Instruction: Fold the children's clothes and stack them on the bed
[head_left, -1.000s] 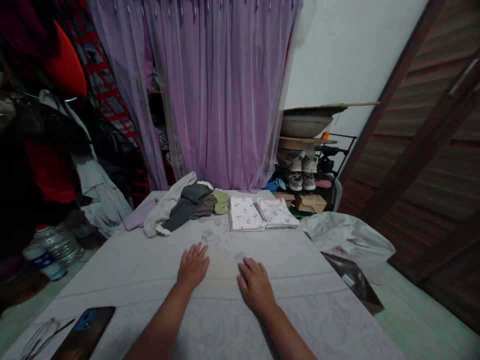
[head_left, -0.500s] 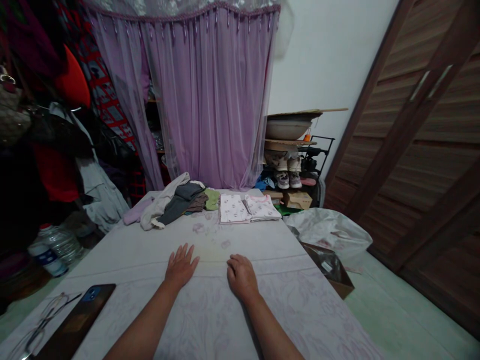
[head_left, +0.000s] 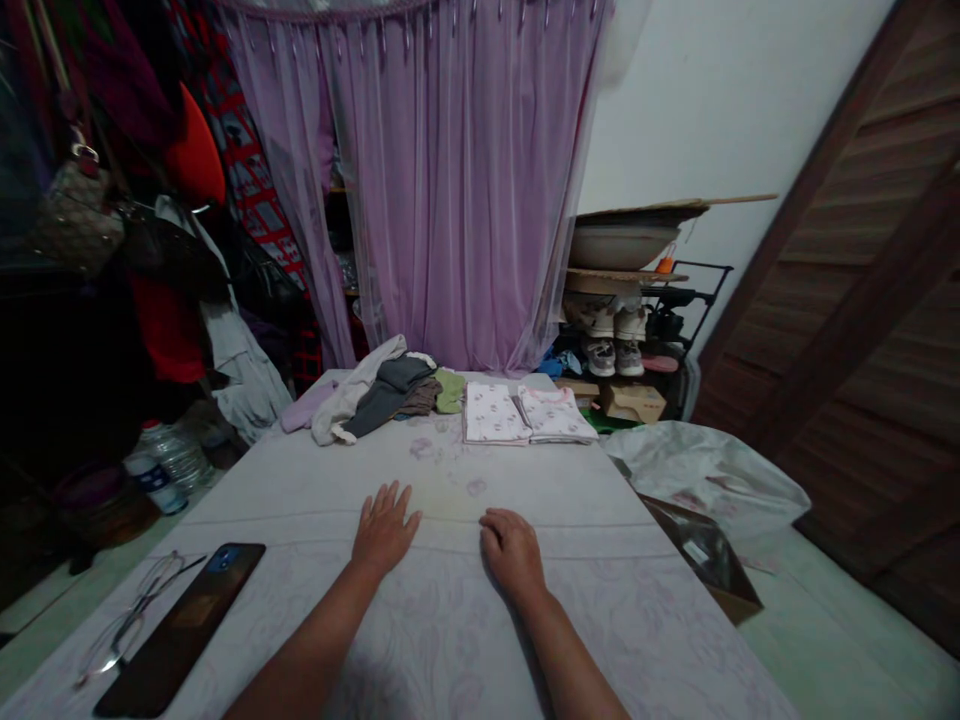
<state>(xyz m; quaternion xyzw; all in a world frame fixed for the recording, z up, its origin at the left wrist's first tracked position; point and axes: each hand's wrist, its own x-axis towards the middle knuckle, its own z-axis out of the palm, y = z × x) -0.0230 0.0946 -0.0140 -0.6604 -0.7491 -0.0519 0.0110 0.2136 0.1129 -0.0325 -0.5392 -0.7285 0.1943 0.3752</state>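
My left hand [head_left: 386, 528] lies flat on the pale patterned sheet [head_left: 435, 620], palm down with its fingers spread, holding nothing. To its right, my right hand [head_left: 514, 548] rests on the same sheet with its fingers curled in together; nothing shows in them. Beyond the hands, two folded stacks of white printed clothes, a left stack [head_left: 495, 413] and a right stack [head_left: 556, 413], lie side by side. A loose heap of clothes is left of them, with a dark grey garment [head_left: 386, 393], a light grey one [head_left: 352, 395] and a green one [head_left: 450, 390].
A phone [head_left: 184, 630] and a pair of glasses [head_left: 131, 620] lie at the near left. Bags and clothes hang at the left, above a large plastic bottle [head_left: 180, 455]. A purple curtain [head_left: 457, 200] hangs behind. Right of the bed stand a shoe rack [head_left: 697, 310] and an open box [head_left: 709, 560].
The whole view has shifted, so everything appears further right. Both hands keep their places and poses on the sheet, and the clothes have not moved.
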